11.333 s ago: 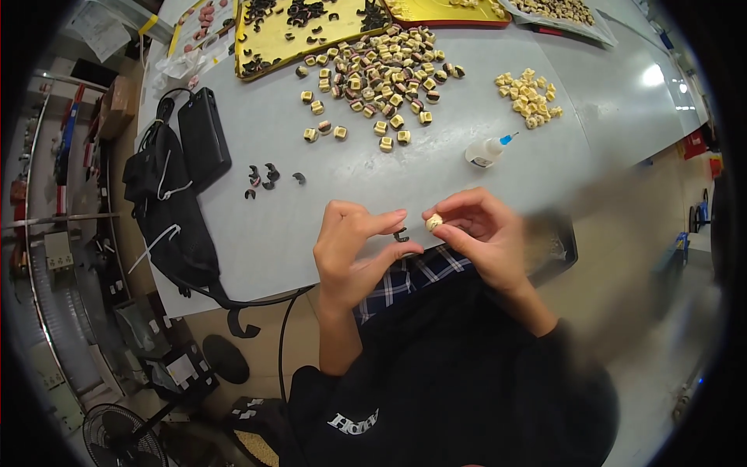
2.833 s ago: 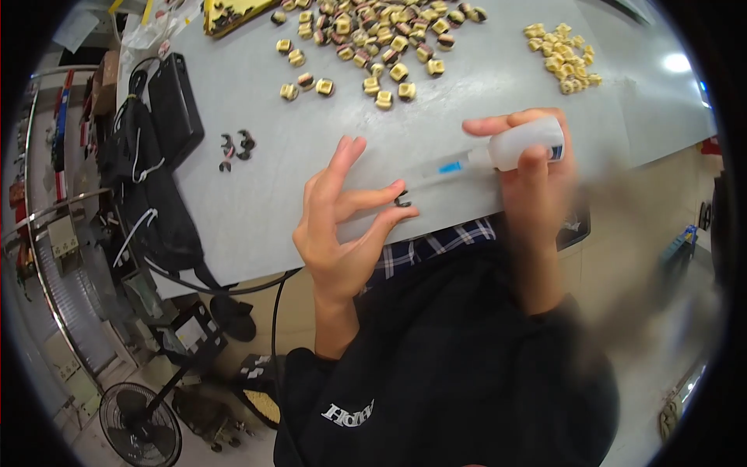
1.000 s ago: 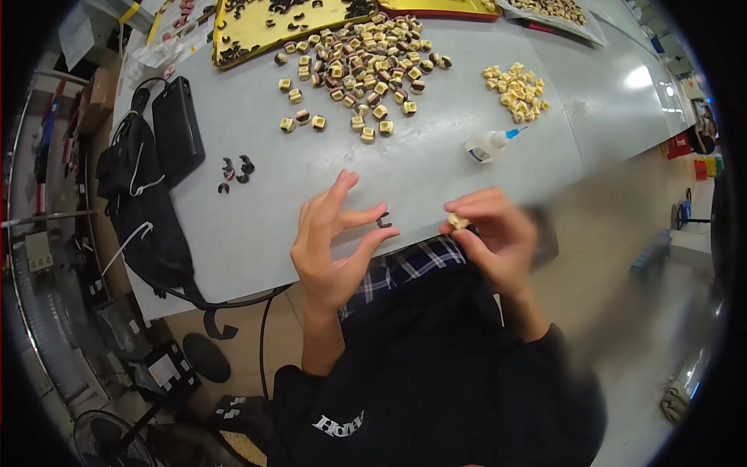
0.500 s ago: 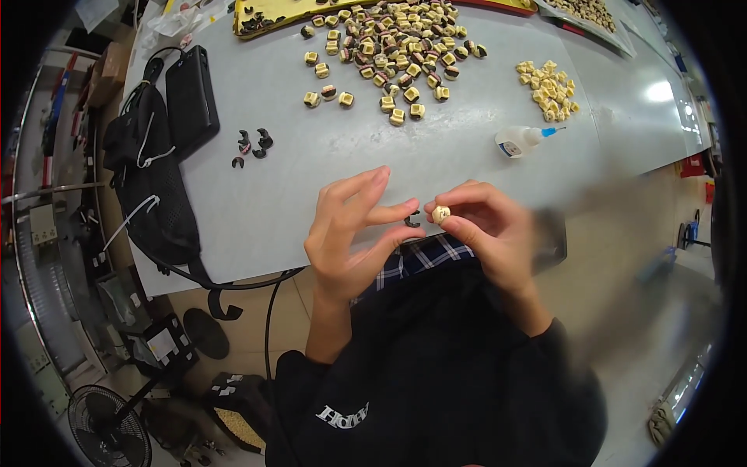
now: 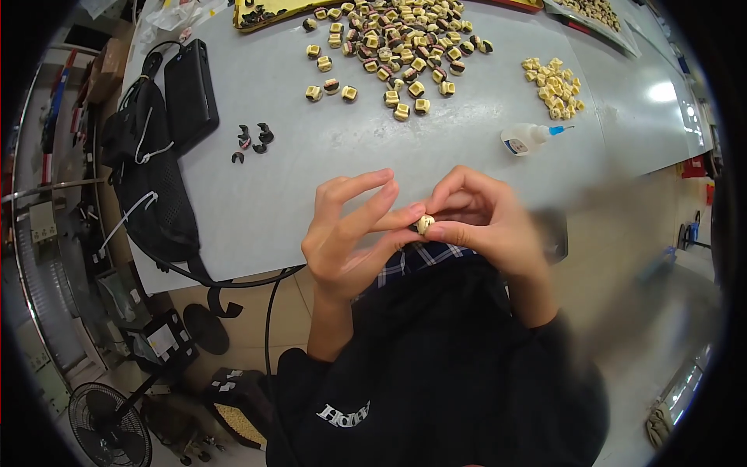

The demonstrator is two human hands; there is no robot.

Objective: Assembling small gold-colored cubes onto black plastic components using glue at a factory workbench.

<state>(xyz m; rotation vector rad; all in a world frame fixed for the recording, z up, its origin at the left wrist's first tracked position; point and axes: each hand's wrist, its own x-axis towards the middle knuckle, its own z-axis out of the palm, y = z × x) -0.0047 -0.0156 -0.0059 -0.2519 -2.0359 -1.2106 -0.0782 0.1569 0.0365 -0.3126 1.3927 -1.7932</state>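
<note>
Just above my lap, at the table's front edge, both hands meet fingertip to fingertip. My right hand (image 5: pixel 494 226) pinches a small cream-coloured plastic piece (image 5: pixel 425 224) between thumb and fingers. Against its left side is a black C-shaped piece (image 5: pixel 414 228), mostly hidden, in the thumb and index finger of my left hand (image 5: pixel 338 241); the other left fingers are raised. The two pieces touch, but whether they are joined cannot be seen. Several loose black C-shaped pieces (image 5: pixel 261 138) lie to the left on the table. A small bottle with a blue needle tip (image 5: pixel 529 138) lies on its side at the right.
A large heap of cream-and-black assembled pieces (image 5: pixel 405 50) spreads over the far middle of the grey table (image 5: pixel 257 218). Plain cream pieces (image 5: pixel 556 89) are piled at the right. A yellow tray (image 5: pixel 292 14) stands behind. A black bag (image 5: pixel 159 187) and power bank (image 5: pixel 191 89) line the left edge.
My right hand has moved left and slightly nearer, bringing the cream piece against the black piece. The gap between them has closed. My left hand has stayed nearly in place.
</note>
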